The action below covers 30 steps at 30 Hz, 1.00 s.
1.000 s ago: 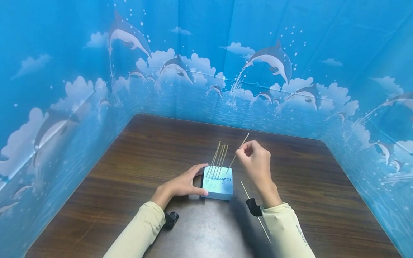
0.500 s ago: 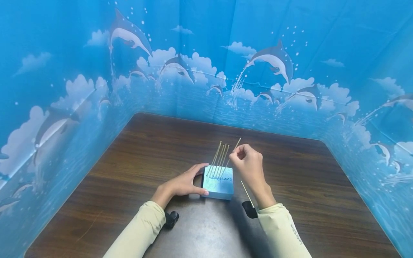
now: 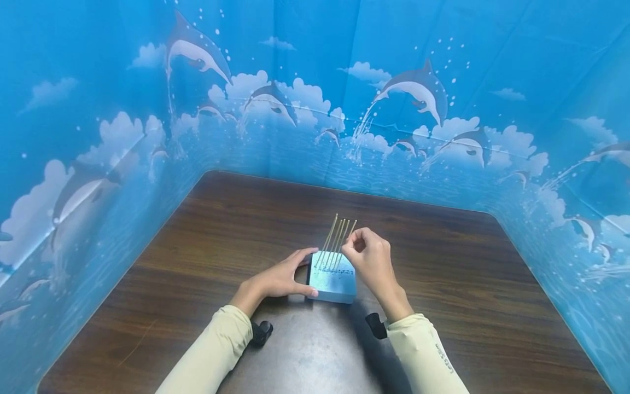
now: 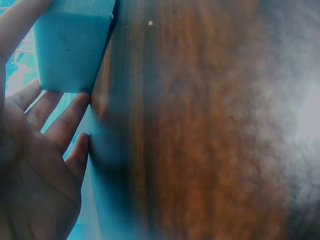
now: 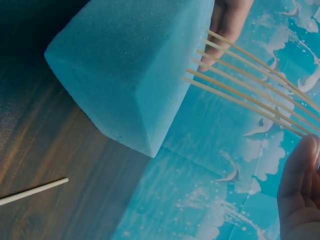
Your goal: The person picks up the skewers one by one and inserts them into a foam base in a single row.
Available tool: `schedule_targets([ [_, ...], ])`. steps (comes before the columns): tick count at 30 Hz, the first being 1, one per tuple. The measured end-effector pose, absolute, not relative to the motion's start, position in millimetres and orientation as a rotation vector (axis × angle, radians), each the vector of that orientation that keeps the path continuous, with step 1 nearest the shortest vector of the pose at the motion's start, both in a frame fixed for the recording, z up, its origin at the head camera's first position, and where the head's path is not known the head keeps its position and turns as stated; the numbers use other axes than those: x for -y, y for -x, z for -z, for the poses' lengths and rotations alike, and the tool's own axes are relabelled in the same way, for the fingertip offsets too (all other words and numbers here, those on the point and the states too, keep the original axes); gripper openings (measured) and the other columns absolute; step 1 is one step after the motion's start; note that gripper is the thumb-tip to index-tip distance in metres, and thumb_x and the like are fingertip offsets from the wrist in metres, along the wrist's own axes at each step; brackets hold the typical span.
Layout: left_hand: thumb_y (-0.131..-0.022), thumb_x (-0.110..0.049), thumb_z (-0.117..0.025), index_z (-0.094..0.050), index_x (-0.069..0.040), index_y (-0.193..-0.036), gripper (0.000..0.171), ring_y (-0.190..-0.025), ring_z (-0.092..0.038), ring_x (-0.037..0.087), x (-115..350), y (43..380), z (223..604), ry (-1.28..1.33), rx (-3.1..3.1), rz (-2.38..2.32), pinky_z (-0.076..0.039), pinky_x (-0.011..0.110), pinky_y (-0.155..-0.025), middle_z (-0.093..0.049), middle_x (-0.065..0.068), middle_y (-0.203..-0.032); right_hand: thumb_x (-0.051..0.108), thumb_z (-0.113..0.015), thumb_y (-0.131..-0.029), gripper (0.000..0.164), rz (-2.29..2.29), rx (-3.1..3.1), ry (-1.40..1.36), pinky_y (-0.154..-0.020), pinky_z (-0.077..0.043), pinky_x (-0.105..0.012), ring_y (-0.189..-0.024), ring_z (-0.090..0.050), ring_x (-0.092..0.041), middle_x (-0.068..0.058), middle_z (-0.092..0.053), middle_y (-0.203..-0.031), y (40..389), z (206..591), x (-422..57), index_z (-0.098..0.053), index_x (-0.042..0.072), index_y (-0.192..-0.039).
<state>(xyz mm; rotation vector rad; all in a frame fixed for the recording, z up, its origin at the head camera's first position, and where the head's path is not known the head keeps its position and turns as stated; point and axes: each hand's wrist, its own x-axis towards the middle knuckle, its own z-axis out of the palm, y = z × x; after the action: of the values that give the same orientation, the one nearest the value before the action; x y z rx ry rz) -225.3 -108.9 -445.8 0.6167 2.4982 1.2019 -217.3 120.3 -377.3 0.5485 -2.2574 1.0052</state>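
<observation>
A light blue foam block (image 3: 334,285) sits on the wooden table, with a row of several thin wooden sticks (image 3: 328,238) standing in its top. My left hand (image 3: 275,280) holds the block from its left side, thumb at the near corner and fingers at the far one. In the left wrist view, fingertips touch the block (image 4: 75,52). Between thumb and index finger my right hand (image 3: 372,259) pinches one more stick (image 3: 354,225), at the right end of the row. The right wrist view has this stick (image 5: 235,99) reaching the block's top face beside the others.
A loose stick (image 5: 35,191) lies on the table near the block in the right wrist view. Black wrist-worn devices (image 3: 376,326) sit under both sleeves. A blue dolphin-print curtain (image 3: 305,153) encloses the far and side edges of the table (image 3: 236,219).
My right hand has moved left and down, bringing the pinched stick from tilted right of the row to nearly in line with the others. My left hand stays on the block.
</observation>
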Motion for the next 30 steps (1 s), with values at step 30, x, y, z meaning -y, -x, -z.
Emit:
schedule_targets([
  [30,-0.075,-0.050,-0.083,-0.022,-0.028,-0.157,0.105,-0.145,-0.033,0.024,111,226,448,-0.649,-2.487,-1.203,-0.025,0.051,-0.118,-0.024,0.004,-0.162,0.023,-0.070,-0.091,0.041,-0.998,3.266,-0.084,-0.046,-0.039,-0.025,-0.046,-0.050,-0.012,0.000,-0.054,-0.051,209,412,-203,-0.051,0.012,-0.056],
])
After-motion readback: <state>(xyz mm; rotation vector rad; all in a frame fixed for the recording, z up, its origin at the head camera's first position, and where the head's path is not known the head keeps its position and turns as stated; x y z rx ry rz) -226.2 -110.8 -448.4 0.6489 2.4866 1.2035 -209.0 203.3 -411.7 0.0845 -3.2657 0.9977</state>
